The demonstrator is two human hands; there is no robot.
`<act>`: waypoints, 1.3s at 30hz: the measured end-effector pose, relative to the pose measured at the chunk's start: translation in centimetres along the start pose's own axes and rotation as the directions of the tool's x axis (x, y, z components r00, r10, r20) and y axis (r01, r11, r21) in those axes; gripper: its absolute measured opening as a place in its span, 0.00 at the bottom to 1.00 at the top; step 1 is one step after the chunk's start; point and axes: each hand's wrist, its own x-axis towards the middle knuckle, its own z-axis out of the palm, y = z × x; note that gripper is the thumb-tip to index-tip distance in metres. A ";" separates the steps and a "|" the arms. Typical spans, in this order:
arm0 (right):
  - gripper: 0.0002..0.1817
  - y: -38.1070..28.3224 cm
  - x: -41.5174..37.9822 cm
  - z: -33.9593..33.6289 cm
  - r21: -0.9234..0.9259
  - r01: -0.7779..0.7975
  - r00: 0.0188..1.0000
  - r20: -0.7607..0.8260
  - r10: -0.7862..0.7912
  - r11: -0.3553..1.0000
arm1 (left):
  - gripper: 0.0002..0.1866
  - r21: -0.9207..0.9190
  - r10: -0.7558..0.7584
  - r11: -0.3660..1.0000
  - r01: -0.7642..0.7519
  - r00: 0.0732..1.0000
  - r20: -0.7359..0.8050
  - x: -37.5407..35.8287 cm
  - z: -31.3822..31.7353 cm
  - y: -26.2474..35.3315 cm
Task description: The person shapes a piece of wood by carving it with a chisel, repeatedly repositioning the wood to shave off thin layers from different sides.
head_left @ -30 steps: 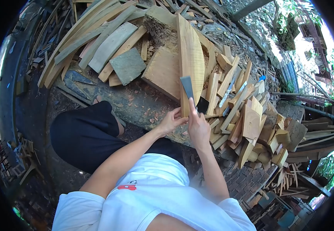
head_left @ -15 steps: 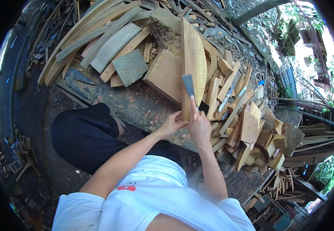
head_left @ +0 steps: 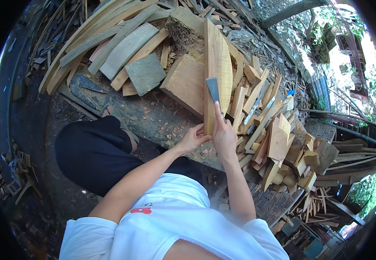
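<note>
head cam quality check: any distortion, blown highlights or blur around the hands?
Head view: strong fisheye bend with a black vignette ring; sunlit foliage and building at upper right blown out; right hand, flat grey metal blade and curved pale wooden plank sharp in even shade; left hand sharp too; white shirt at the bottom soft.

This is an outdoor woodworking yard. Curved planks (head_left: 110, 39) and sawn boards lie stacked on bare earth at the far left, and a heap of short offcuts (head_left: 279, 143) spills to the right. Wood chips (head_left: 166, 128) litter the ground near a thick slab (head_left: 186, 82). Trees and sunlit sheds (head_left: 353, 47) stand at the far right.
</note>
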 end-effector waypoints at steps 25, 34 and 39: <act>0.39 -0.6 0.7 0.8 -0.103 0.001 0.998 -0.067 -0.008 0.995 | 0.32 0.000 -0.025 1.000 0.025 0.999 0.023 0.2 -0.1 -0.3; 0.32 -0.4 -6.6 0.2 -0.050 -0.052 0.998 0.037 0.054 0.997 | 0.33 0.064 0.011 0.998 -0.014 0.999 0.048 0.4 -0.9 -0.5; 0.32 -1.2 -2.1 0.0 -0.095 -0.035 0.999 -0.031 0.032 0.995 | 0.33 0.006 0.006 1.000 -0.006 1.000 0.030 0.4 -0.9 -1.2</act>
